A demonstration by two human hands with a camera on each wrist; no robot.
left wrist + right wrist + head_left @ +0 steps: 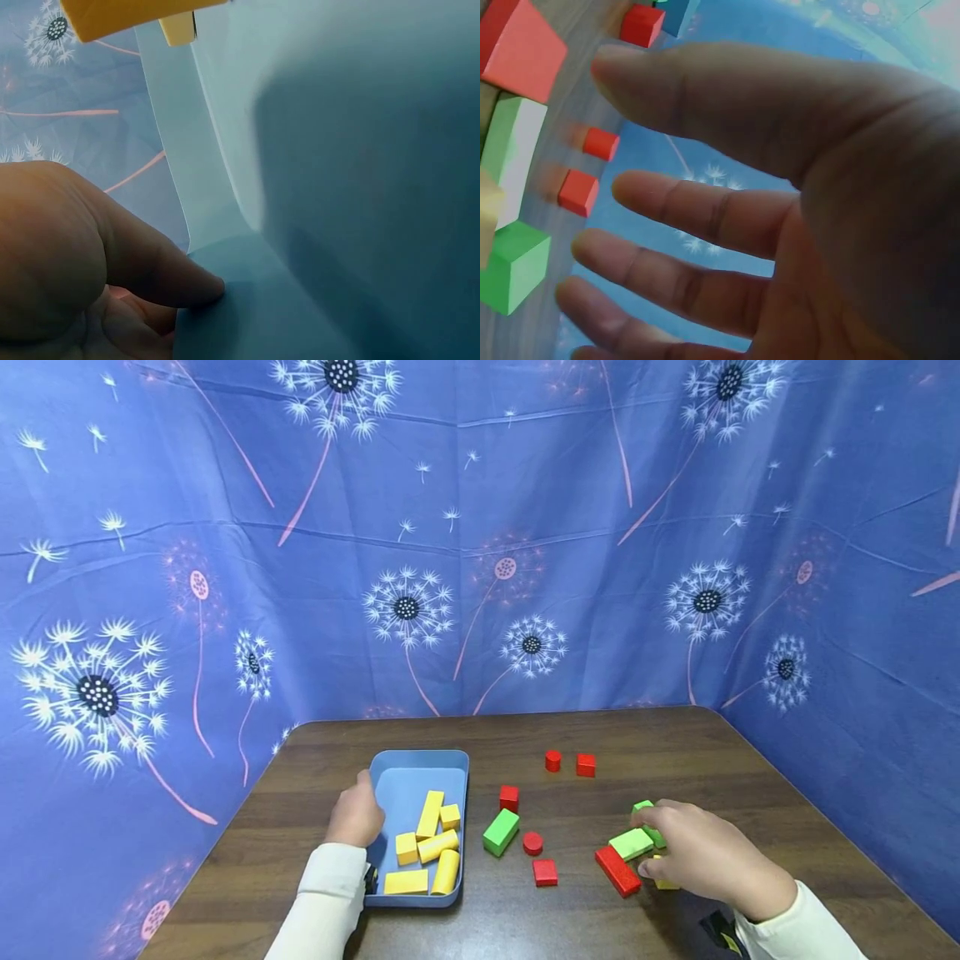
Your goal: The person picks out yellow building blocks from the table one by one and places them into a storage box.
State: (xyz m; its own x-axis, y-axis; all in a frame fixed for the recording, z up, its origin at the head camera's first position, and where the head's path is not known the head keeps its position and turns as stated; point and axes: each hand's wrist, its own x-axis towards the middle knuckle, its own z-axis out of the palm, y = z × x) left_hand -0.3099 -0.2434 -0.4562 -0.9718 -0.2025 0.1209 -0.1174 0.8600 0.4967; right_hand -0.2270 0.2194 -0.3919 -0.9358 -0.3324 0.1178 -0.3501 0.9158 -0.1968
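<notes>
My left hand [356, 814] holds the left wall of a blue tray [465, 827]. In the left wrist view the thumb [184, 281] lies on the inner side of the wall and the fingers are outside it. Several yellow blocks, among them a long yellow block [430, 814], lie in the tray. My right hand [708, 852] is spread, palm down, over a group of blocks at the right. Beneath or beside it are a yellow block [666, 884], mostly hidden, a light green block [632, 844], a green block [514, 266] and a long red block [618, 871].
Between tray and right hand lie a green block [501, 832], a red cube [509, 798], a red disc [532, 843] and a flat red block [545, 872]. Farther back stand a red cylinder [552, 761] and another red block [586, 765]. A blue dandelion-print cloth [480, 610] hangs behind the wooden table [330, 739].
</notes>
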